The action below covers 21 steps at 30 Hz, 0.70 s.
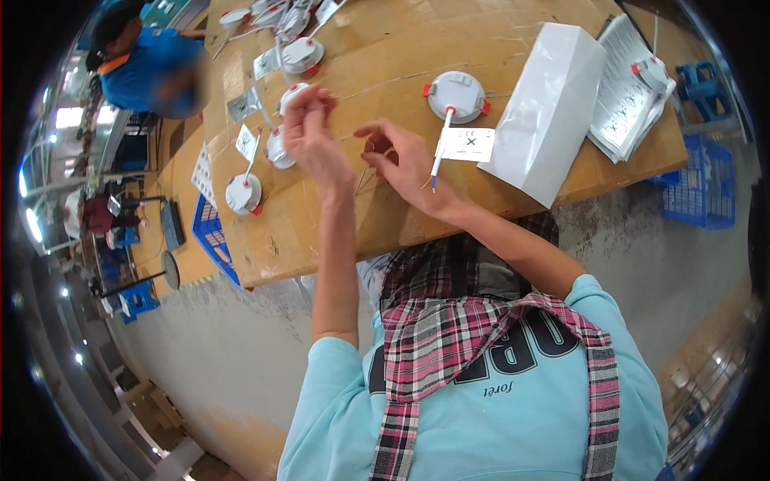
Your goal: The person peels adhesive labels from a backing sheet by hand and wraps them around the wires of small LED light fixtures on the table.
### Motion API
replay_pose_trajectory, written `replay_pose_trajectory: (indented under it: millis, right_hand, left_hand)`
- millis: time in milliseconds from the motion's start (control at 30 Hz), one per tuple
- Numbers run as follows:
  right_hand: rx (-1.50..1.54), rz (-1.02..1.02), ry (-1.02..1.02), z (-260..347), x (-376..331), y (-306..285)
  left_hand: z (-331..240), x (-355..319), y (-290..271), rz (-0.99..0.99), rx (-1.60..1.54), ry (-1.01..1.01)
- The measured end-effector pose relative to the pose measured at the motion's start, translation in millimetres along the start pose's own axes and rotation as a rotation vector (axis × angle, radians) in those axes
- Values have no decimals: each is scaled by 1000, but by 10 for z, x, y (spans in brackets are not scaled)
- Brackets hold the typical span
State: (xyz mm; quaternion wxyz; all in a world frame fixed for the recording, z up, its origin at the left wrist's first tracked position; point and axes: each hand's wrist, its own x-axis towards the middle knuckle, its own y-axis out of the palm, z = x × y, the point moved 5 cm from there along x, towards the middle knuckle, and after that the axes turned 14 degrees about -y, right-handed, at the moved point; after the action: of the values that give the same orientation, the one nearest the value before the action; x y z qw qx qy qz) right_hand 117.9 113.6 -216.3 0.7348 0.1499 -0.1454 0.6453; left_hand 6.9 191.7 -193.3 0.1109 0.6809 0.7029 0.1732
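Observation:
My left hand (311, 132) is raised over the cardboard-covered table (385, 224), its fingertips pinched together. My right hand (403, 163) is just to its right with fingers curled and thumb and forefinger pinched. A thin pale wire, barely visible, seems to run between the two hands. A round white lamp fitting (455, 94) with orange clips lies beyond my right hand. Its white cable (440, 152) ends in a blue tip beside my right wrist. Under the cable lies a white printed label (469, 145).
Several more round fittings (243, 192) lie along the table's left side. A tall white box (549, 108) and a stack of printed sheets (622, 96) sit to the right. Blue crates (696, 186) stand on the floor. A person in blue (148, 68) works at the far left.

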Motion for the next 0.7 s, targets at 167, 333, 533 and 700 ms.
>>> replay_pose_trajectory:
  millis: [167,333,533,700]
  right_hand:
    - [-252,235,-159,324,-461,-228]
    - [-533,400,-356,609,-641,-255]
    - [-744,529,-257,713,-697,-287]
    - [-755,726,41,709,-742,-347]
  left_hand:
    - [-326,196,563,502,702,189]
    - [165,10,1148,1119,1082,430]
    - [332,-138,1161,1322,1269,573]
    - [138,-237,934,1067,1420,460]
